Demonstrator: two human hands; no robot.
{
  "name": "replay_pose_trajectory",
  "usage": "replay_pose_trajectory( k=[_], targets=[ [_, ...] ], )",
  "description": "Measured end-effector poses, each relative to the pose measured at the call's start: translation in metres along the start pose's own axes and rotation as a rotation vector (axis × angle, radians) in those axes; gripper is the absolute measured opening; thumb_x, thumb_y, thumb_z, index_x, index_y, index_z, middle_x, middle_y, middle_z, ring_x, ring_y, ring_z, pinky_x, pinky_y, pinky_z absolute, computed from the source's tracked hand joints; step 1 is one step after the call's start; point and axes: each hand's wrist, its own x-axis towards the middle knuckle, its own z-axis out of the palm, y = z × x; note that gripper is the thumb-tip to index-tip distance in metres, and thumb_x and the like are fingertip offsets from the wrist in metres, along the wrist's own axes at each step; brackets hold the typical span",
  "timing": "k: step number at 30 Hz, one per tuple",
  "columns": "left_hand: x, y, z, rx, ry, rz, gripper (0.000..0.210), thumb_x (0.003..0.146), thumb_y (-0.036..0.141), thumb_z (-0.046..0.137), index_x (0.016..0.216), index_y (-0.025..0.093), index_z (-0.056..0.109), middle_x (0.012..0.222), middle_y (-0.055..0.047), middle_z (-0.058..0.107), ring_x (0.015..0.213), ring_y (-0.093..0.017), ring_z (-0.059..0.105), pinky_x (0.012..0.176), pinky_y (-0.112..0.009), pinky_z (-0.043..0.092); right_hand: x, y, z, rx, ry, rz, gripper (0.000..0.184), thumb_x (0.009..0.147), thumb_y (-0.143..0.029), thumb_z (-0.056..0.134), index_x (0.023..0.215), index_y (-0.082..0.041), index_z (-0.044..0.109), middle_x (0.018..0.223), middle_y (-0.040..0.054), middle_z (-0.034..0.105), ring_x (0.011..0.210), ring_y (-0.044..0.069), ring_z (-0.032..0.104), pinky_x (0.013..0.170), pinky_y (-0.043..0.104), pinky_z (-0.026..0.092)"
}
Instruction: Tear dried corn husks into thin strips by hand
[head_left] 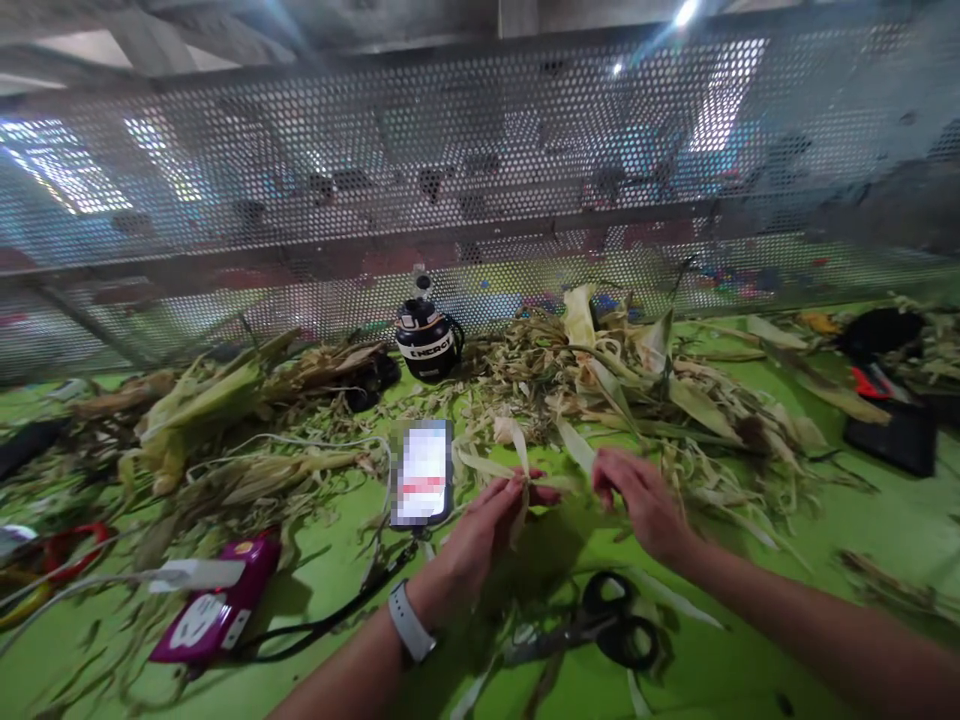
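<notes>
My left hand (499, 510), with a pale watch band (411, 620) on its wrist, pinches a small bunch of crossed corn husk strips (523, 455). Their loose ends spread out around the fingertips. To its right, my right hand (641, 505) is closed with curled fingers, and a pale husk strip (576, 442) runs up from its fingertips. Below the hands, scissors (600, 625) with black handles lie on the green table (720, 670). A lit phone (424, 472) lies just left of my left hand, its screen blurred.
Piles of dried husks (630, 380) cover the back, with more husks (217, 400) at left. A dark bottle (429, 340) stands by the perforated metal screen (480, 170). At left lies a magenta power strip (217, 605) with cables; a black flat object (892, 435) is at right.
</notes>
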Motion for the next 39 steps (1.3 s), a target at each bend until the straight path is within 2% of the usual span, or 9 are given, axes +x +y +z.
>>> replay_pose_trajectory(
  k=[4,6,8,13,18,25,33,36,39],
  targets=[
    [-0.001,-0.003,0.002,-0.046,-0.025,0.053,0.031,0.082,0.033,0.058,0.112,0.023,0.056,0.117,-0.006,0.063,0.103,-0.019,0.059,0.090,-0.031,0.044,-0.015,-0.006,0.015,-0.177,-0.344,0.016,0.030,0.084,-0.044,0.053,0.094,-0.017,0.060,0.093,0.0066,0.061,0.081,0.017,0.056,0.070,0.029,0.047],
    [-0.001,-0.005,0.004,-0.006,-0.053,0.099,0.034,0.080,0.028,0.063,0.113,0.024,0.055,0.122,-0.005,0.060,0.109,-0.019,0.056,0.095,-0.031,0.041,-0.018,-0.006,0.023,-0.085,-0.514,0.120,0.041,0.082,-0.045,0.056,0.112,-0.017,0.054,0.110,0.0089,0.059,0.093,0.019,0.056,0.080,0.033,0.047],
    [-0.002,-0.006,0.005,0.033,-0.085,0.115,0.036,0.077,0.026,0.066,0.112,0.024,0.056,0.124,-0.006,0.059,0.113,-0.020,0.054,0.098,-0.032,0.040,-0.018,-0.002,0.028,0.038,-0.603,0.210,0.045,0.081,-0.048,0.057,0.114,-0.017,0.053,0.107,0.0078,0.060,0.095,0.019,0.057,0.084,0.034,0.046],
    [-0.002,-0.007,0.005,-0.044,-0.083,0.046,0.033,0.079,0.030,0.062,0.110,0.020,0.060,0.113,-0.009,0.065,0.102,-0.022,0.060,0.092,-0.035,0.045,-0.015,0.011,0.031,0.113,-0.510,0.241,0.042,0.081,-0.056,0.051,0.085,-0.015,0.059,0.077,0.0009,0.057,0.073,0.014,0.054,0.070,0.027,0.045],
    [0.000,-0.009,0.007,-0.076,-0.010,0.032,0.029,0.074,0.031,0.069,0.099,0.016,0.066,0.093,-0.008,0.071,0.090,-0.019,0.065,0.085,-0.031,0.049,-0.018,0.016,0.030,-0.020,-0.506,0.173,0.048,0.083,-0.060,0.043,0.063,-0.017,0.048,0.064,-0.0020,0.042,0.058,0.010,0.040,0.053,0.022,0.037],
    [0.000,-0.011,0.010,-0.069,0.044,0.017,0.035,0.068,0.037,0.074,0.094,0.013,0.068,0.079,-0.007,0.071,0.073,-0.016,0.064,0.070,-0.025,0.050,-0.014,0.014,0.029,-0.192,-0.619,0.004,0.039,0.089,-0.048,0.040,0.062,-0.019,0.042,0.070,-0.0001,0.043,0.067,0.013,0.043,0.062,0.025,0.040],
    [0.006,-0.004,0.006,-0.080,0.166,0.057,0.037,0.067,0.035,0.074,0.096,0.014,0.067,0.078,-0.005,0.068,0.074,-0.015,0.061,0.067,-0.023,0.048,-0.011,0.010,0.026,-0.224,-0.638,0.082,0.032,0.088,-0.043,0.044,0.069,-0.017,0.050,0.065,-0.0017,0.047,0.060,0.011,0.044,0.055,0.023,0.037],
    [0.006,0.003,0.001,-0.032,0.216,0.100,0.034,0.070,0.038,0.070,0.095,0.015,0.065,0.059,0.003,0.059,0.052,-0.009,0.051,0.048,-0.018,0.039,-0.008,-0.003,0.012,-0.244,-0.514,0.069,0.038,0.088,-0.046,0.044,0.067,-0.016,0.053,0.060,-0.0011,0.052,0.054,0.011,0.047,0.050,0.022,0.036],
    [0.002,0.004,0.000,0.056,0.165,0.058,0.029,0.070,0.040,0.068,0.083,0.014,0.065,0.048,0.006,0.048,0.043,-0.007,0.040,0.041,-0.018,0.031,-0.001,-0.017,-0.005,-0.319,-0.209,-0.120,0.042,0.091,-0.043,0.040,0.058,-0.018,0.049,0.052,-0.0018,0.048,0.048,0.011,0.045,0.048,0.024,0.037]
  ],
)
